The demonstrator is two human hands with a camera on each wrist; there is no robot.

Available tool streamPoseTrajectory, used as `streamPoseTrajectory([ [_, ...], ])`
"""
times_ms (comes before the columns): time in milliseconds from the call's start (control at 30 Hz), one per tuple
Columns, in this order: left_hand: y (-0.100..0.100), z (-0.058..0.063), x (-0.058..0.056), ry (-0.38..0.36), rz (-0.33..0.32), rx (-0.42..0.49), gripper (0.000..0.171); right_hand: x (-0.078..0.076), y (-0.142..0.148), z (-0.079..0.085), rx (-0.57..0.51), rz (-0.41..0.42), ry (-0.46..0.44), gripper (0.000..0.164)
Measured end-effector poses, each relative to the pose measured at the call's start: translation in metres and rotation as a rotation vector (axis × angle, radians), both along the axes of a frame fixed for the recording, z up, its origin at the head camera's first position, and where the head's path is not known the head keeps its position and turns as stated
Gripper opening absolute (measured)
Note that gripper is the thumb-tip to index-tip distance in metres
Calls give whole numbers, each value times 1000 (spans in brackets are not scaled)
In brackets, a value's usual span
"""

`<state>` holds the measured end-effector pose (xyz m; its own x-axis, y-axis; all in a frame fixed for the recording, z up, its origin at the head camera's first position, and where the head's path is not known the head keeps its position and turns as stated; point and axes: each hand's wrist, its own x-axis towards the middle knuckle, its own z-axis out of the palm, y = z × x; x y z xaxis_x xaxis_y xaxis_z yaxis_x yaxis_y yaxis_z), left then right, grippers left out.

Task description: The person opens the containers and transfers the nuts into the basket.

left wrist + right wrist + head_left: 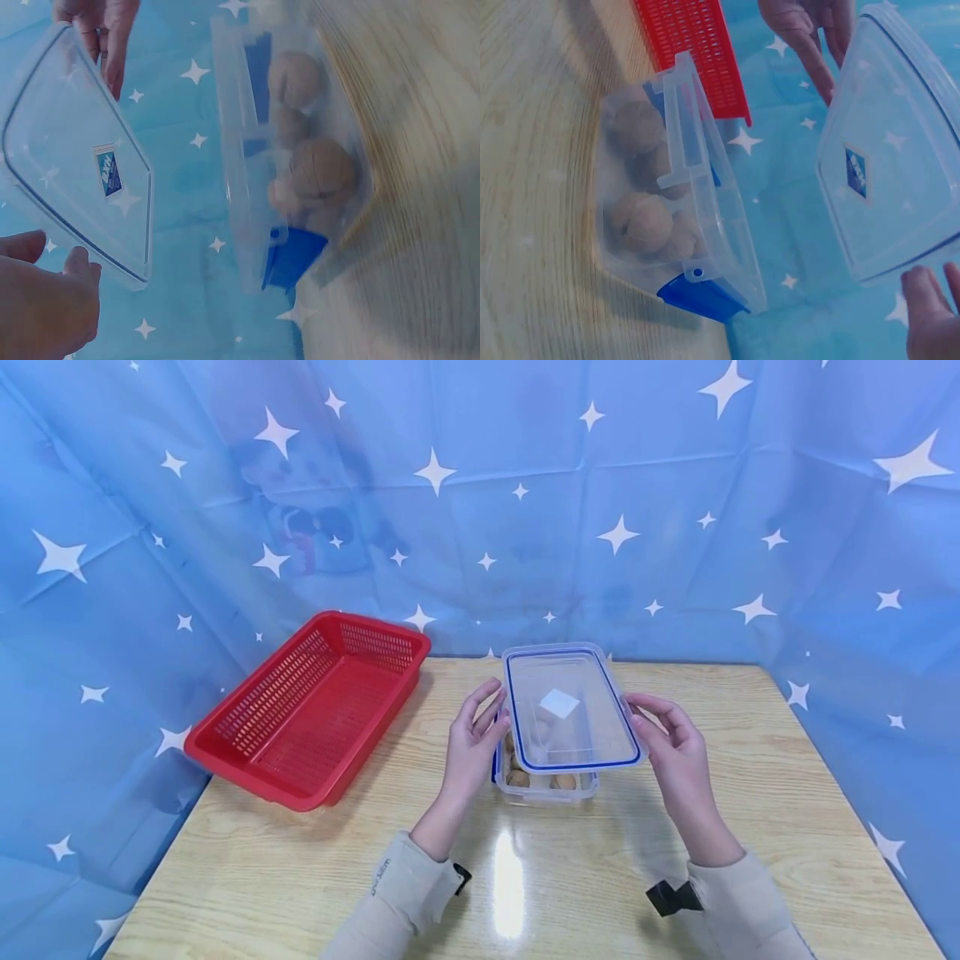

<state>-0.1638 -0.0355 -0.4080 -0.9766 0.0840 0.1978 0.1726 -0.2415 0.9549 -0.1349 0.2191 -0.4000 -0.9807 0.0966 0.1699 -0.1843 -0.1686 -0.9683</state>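
Note:
A clear plastic lid point(573, 727) with a blue seal and a small label is held tilted above a clear food container point(543, 794). My left hand point(471, 739) holds the lid's left edge, and my right hand point(675, 747) grips the opposite edge between thumb and fingers. Several round brown walnuts point(322, 172) lie inside the container, visible through its wall in both wrist views. Blue clips point(701, 296) hang at the container's side. The lid and the container are apart.
A red plastic basket point(307, 797) with slotted walls stands at the left of the wooden table point(780, 793). Behind the table hangs a blue curtain point(525, 568) with white stars.

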Motion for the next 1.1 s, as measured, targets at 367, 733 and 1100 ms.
streamPoseTrajectory([
  [367,8,3,-1,-120,-23,-5,51,2,7,-6,-36,-63,37,35],
  [733,19,0,-2,-134,-77,-88,51,7,22,-9,-88,-72,69,37],
  [1100,37,-3,0,-242,-166,-42,53,13,39,-15,-155,-61,100,39],
])
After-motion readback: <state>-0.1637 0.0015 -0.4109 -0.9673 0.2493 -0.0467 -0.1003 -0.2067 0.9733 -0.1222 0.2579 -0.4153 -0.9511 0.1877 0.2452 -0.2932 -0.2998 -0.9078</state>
